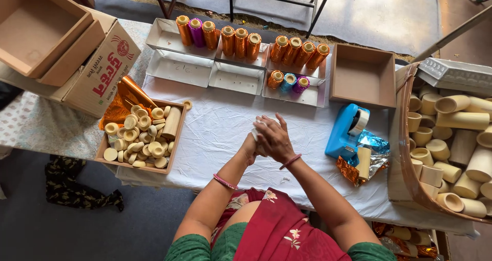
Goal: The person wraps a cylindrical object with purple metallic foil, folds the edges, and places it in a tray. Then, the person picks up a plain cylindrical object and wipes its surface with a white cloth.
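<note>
Both hands meet over the middle of the white-covered bench [215,138]: the right hand [277,138] lies over the left hand [252,147], the two clasped around a small white piece [258,128] that peeks out at the fingertips. Left sits a tray of pale round caps [138,138]. Right, a blue tape dispenser [348,130]. Far side, foil-wrapped tubes [241,42] lie in white trays.

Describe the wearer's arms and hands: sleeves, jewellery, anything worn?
Both forearms are bare. Short green sleeves end above the elbows. The left hand has a thin pink-red beaded bangle low on its forearm; the right hand has a thin pink-red bangle at the wrist. No gloves or watch; rings cannot be made out.
</note>
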